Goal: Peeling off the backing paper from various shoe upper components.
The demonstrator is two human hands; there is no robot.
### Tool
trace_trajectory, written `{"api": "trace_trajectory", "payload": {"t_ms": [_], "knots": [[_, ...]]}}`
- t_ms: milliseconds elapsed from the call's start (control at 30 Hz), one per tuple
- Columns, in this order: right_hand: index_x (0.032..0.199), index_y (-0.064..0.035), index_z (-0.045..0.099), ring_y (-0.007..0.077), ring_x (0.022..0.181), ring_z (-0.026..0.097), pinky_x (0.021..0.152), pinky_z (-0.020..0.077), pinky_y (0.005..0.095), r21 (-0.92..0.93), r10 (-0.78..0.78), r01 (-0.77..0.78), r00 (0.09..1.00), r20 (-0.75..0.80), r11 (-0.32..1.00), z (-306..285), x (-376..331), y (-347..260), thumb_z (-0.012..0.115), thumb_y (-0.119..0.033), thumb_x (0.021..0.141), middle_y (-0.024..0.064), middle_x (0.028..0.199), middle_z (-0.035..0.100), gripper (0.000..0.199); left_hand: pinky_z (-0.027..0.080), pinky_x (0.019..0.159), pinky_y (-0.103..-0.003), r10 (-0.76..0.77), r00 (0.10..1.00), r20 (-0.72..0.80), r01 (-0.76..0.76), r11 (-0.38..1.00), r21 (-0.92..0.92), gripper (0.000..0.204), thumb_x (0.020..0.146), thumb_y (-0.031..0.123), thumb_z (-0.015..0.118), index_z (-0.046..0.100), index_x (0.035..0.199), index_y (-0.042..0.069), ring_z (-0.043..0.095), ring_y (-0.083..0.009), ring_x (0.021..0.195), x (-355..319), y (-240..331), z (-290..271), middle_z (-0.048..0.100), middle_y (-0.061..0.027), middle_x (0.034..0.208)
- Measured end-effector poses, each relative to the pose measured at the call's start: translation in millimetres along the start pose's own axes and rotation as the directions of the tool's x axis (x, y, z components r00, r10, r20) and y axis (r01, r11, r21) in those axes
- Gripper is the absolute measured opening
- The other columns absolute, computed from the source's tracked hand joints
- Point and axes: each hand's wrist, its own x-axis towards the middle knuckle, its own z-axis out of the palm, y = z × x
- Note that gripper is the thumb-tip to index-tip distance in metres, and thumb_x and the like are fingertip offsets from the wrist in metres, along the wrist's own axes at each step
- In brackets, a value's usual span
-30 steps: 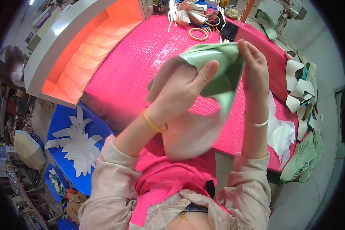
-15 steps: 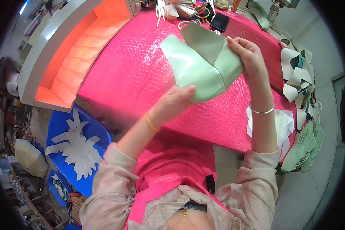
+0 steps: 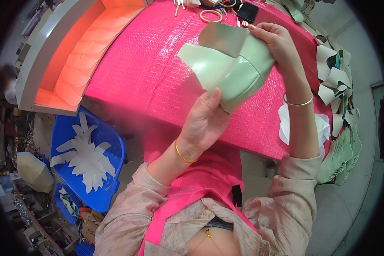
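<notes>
The left hand grips the lower edge of a pale green shaped piece, thumb pressed on its glossy face; its other fingers are hidden behind. The piece's long axis slants from lower right, near that thumb, up to its left corner. Beyond, the right hand pinches the top flap. Past those fingertips lie a ring and dark flat case on the pink table.

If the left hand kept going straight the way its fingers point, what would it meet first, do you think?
The left hand points up and away, already touching the green piece. Past that, probably the right hand holding its far side, though depth is unclear.
</notes>
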Motion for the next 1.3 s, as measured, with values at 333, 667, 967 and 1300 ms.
{"api": "trace_trajectory", "payload": {"t_ms": [333, 667, 967, 1300], "knots": [[0.074, -0.0031, 0.059, 0.0057, 0.051, 0.052, 0.044, 0.0407, 0.0192, 0.120, 0.060, -0.067, 0.996, 0.065, 0.990, 7, 6, -7, 0.059, -0.016, 0.076, -0.0002, 0.060, 0.055, 0.013, 0.030, 0.098, -0.033, 0.132, 0.991, 0.005, -0.132, 0.988, 0.080, 0.031, 0.083, 0.008, 0.051, 0.046, 0.113, 0.002, 0.045, -0.0181, 0.109, -12, -11, -10, 0.051, -0.0091, 0.114], [0.061, -0.0014, 0.045, 0.0110, 0.045, 0.037, 0.043, 0.0305, 0.0261, -0.426, -0.031, 0.461, 0.706, 0.708, 0.779, 29, -25, -54, 0.062, -0.018, 0.075, -0.0003, 0.050, 0.041, 0.027, 0.040, 0.088, -0.035, 0.006, 0.976, -0.217, -0.014, 0.999, -0.034, 0.037, 0.085, 0.025, 0.049, 0.043, 0.115, 0.004, 0.051, -0.0207, 0.101, -3, -7, -72, 0.050, -0.0066, 0.114], [0.106, -0.0069, 0.056, 0.0269, 0.090, 0.055, 0.078, 0.0444, 0.0328, -0.563, 0.144, 0.643, 0.584, 0.799, 0.519, 15, -40, 8, 0.063, -0.023, 0.071, 0.0126, 0.096, 0.058, 0.040, 0.047, 0.069, -0.029, 0.204, 0.935, -0.291, 0.320, -0.127, 0.939, 0.040, 0.067, 0.011, 0.068, 0.051, 0.102, 0.002, 0.057, -0.0224, 0.082, -96, 47, -56, 0.054, -0.0122, 0.092], [0.092, -0.0041, 0.050, 0.0248, 0.080, 0.055, 0.067, 0.0459, 0.0336, -0.780, 0.273, 0.567, 0.732, 0.625, 0.265, 10, -52, 47, 0.061, -0.007, 0.066, 0.0108, 0.082, 0.049, 0.028, 0.042, 0.070, -0.037, 0.225, 0.964, 0.145, -0.062, -0.339, 0.939, 0.017, 0.064, 0.004, 0.060, 0.059, 0.081, 0.006, 0.056, -0.0267, 0.069, 7, 2, -80, 0.060, -0.0069, 0.073]]}}
